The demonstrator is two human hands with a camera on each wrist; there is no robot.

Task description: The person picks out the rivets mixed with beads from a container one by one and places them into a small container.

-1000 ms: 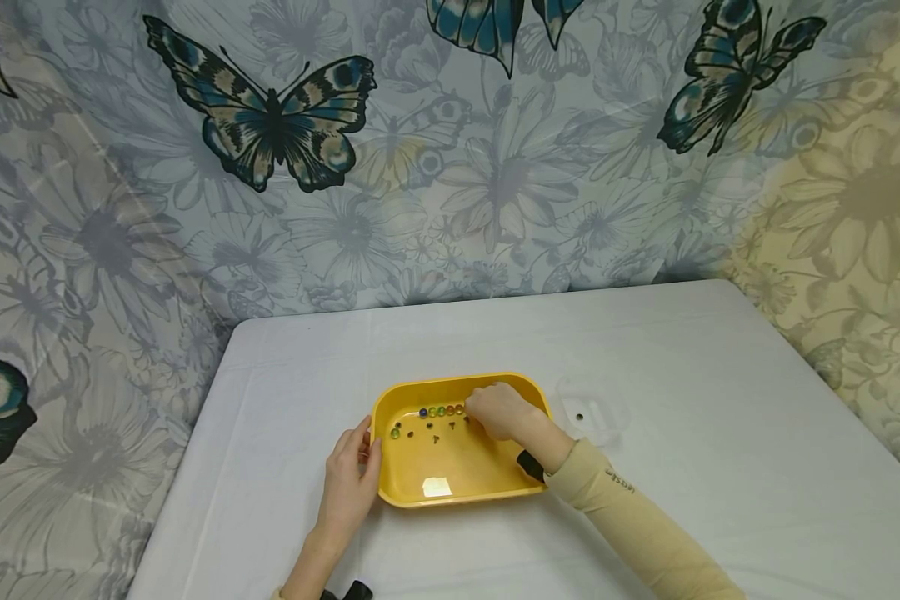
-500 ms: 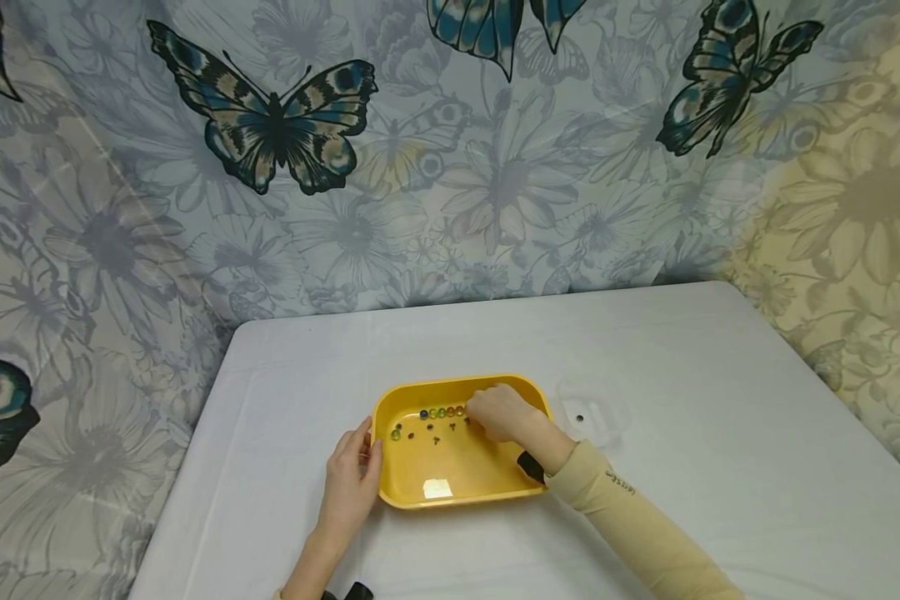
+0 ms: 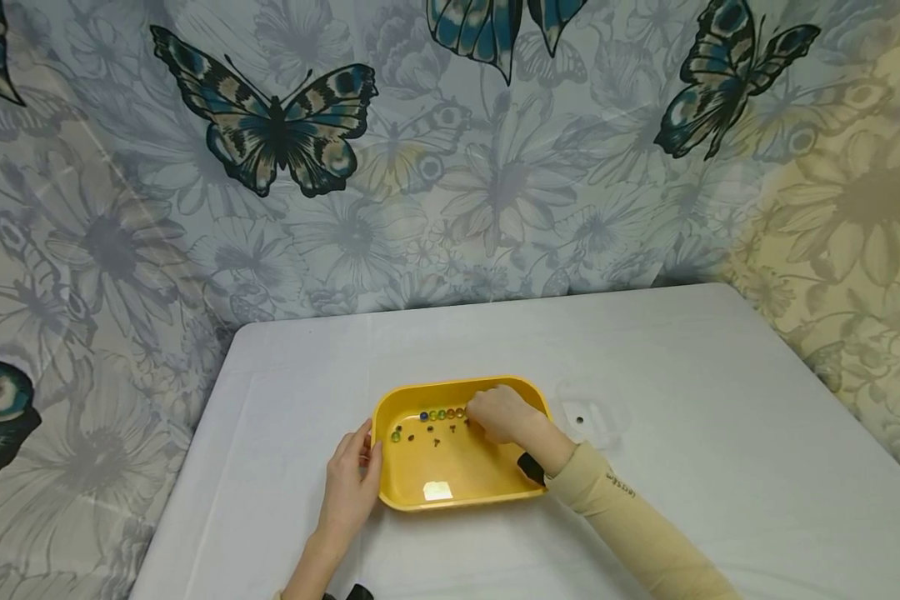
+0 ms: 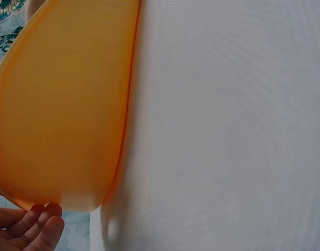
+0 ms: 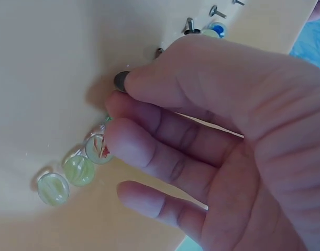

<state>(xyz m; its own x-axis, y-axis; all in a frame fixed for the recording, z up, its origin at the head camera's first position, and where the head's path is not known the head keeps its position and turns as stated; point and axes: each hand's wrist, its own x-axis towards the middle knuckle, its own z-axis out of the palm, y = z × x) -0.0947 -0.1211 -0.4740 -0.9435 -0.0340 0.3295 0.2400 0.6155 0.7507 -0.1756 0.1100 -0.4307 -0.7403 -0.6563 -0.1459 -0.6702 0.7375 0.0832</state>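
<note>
A yellow tray lies on the white table. My left hand grips its left side, thumb at the rim; in the left wrist view, fingertips touch the tray's outer wall. My right hand is over the tray's far right part. In the right wrist view it pinches a small flat-headed metal stud between thumb and finger, its shank hidden. Glass marbles stand in a row beside and behind the fingers. Similar studs stand or lie near them.
To the tray's right is a clear plastic container, with a small dark piece in or on it. One marble sits apart near the tray's left wall. A butterfly-patterned cloth hangs behind the table.
The head view has tilted up very slightly. Both hands, the tray and the marbles otherwise stay in place.
</note>
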